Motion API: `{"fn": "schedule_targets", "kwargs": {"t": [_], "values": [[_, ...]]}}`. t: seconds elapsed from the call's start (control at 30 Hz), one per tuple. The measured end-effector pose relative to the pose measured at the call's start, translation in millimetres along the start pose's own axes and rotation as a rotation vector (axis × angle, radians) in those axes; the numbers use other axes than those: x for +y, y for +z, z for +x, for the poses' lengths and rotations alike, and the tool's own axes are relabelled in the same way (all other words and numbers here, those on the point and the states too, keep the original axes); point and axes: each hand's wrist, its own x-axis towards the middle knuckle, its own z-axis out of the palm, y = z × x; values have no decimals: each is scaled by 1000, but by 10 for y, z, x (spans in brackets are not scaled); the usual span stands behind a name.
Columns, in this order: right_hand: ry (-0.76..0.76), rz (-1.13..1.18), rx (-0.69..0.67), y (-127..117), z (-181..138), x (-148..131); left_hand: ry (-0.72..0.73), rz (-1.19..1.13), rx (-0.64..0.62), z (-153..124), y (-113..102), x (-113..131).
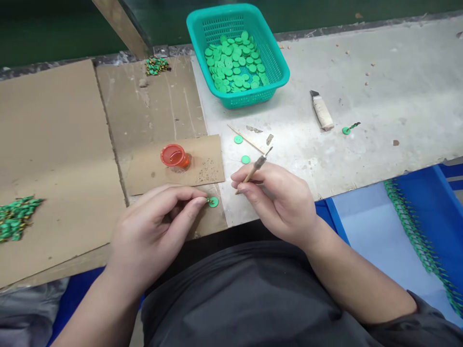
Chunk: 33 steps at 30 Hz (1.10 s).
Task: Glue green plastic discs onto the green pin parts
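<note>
My left hand (155, 226) pinches a small green button (213, 202) with a bit of gold-coloured wire at its edge, just above a piece of brown cardboard (211, 164). My right hand (275, 202) grips a slim wooden-handled tool (255, 168) with a metal tip, which points up and away. Two loose green buttons (245, 159) lie just beyond that tip, beside a thin wooden stick (246, 139). A small glass jar with an orange-red top (174, 156) stands on the cardboard, left of the tool and beyond my left hand.
A teal plastic basket (220, 10) heaped with green buttons sits on the grey bench (398, 96). A taped-handle knife (321, 111) lies to its right. Wide cardboard sheets (54, 120) hold heaps of wired buttons. A blue bin (434, 217) holds a long green strand.
</note>
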Motion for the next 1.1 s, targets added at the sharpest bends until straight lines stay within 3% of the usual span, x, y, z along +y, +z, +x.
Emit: {"fn": "schedule_targets", "kwargs": {"t": [0.1,0.3,0.67,0.93,1.1], "values": [[5,2,-9,-7,-6,3,19,25,-8,11,17,7],[-16,-2,6,6,-22,-1,191,99,73,-52,96,-73],[-26,-38,-12,12,-49,-26,282,139,120,-134,165,-45],[-36,-17,-28,84,1,32,194,56,141,-136,205,-24],[19,53,-145,185,76,89,135,1,156,-126,220,20]]}}
